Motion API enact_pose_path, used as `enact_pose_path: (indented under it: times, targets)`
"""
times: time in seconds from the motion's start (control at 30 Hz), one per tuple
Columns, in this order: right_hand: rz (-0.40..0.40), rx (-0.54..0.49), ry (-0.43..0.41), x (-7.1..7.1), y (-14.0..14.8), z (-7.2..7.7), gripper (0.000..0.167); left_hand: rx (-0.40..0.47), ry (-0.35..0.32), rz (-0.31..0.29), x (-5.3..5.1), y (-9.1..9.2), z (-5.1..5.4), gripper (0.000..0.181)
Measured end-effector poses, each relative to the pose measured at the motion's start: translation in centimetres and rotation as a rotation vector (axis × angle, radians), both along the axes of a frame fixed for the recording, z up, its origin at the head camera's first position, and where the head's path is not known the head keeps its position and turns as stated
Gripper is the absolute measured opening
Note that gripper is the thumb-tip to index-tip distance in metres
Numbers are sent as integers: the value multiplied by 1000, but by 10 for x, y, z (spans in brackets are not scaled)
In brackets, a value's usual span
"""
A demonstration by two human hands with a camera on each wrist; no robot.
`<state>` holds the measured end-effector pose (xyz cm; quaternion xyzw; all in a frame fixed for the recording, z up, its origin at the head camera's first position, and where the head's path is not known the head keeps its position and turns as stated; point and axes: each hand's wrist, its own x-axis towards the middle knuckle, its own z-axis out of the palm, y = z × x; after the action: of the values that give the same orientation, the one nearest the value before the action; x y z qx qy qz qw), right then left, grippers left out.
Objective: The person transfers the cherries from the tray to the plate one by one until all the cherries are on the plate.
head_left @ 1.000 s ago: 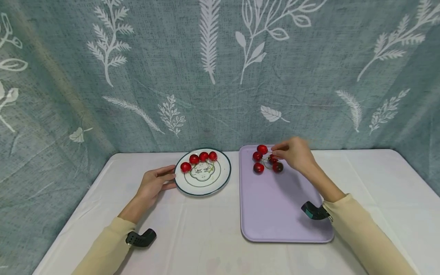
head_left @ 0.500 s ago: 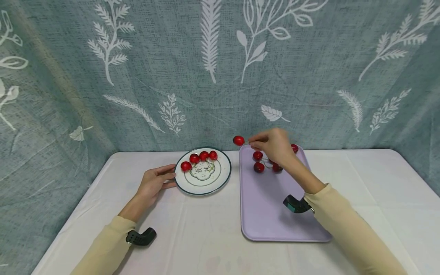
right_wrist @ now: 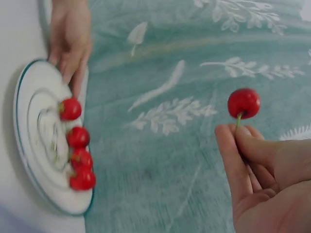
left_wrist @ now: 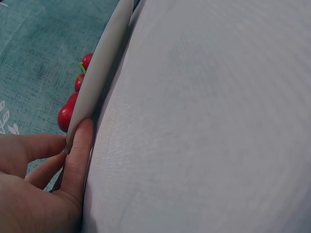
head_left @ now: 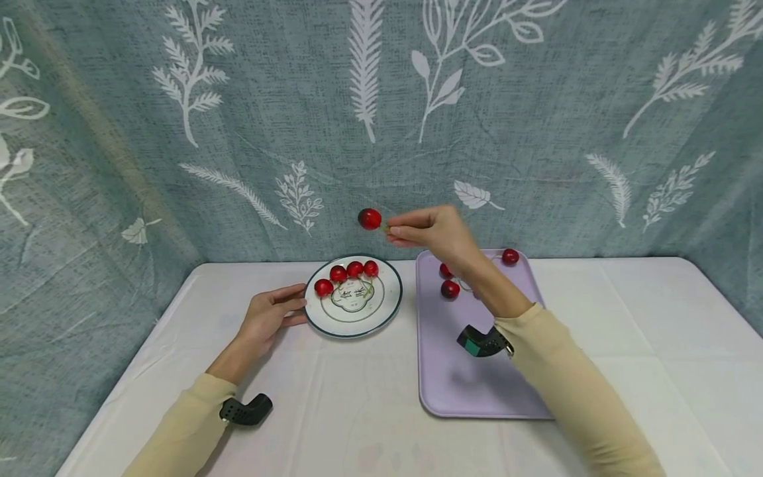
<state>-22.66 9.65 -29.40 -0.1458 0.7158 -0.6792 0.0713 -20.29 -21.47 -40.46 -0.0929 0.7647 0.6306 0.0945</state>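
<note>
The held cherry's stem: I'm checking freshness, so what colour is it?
Light green; the stem shows best in the right wrist view.

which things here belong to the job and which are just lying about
Likely in the job:
cherry, stem pinched in the right grip
plate, held by the left grip
four cherries on the plate
tray and its cherries

Likely just there:
backdrop
table
wrist cameras, worn
</note>
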Motion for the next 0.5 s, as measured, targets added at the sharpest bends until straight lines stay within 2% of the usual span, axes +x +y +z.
enact_pose_path:
  times: [0.1, 0.23, 0.33, 0.5]
  targets:
    - [61, -87, -36, -2, -7, -2, 28, 2, 2, -2, -1, 0, 0, 48]
    - [132, -150, -81, -3, -19, -9, 29, 4, 0, -3, -1, 1, -1, 48]
    - [168, -122, -115, -3, -30, -19, 29, 4, -2, -4, -1, 1, -1, 48]
    - [215, 4, -142, -1, -54, -38, 25, 4, -4, 3, 0, 1, -2, 48]
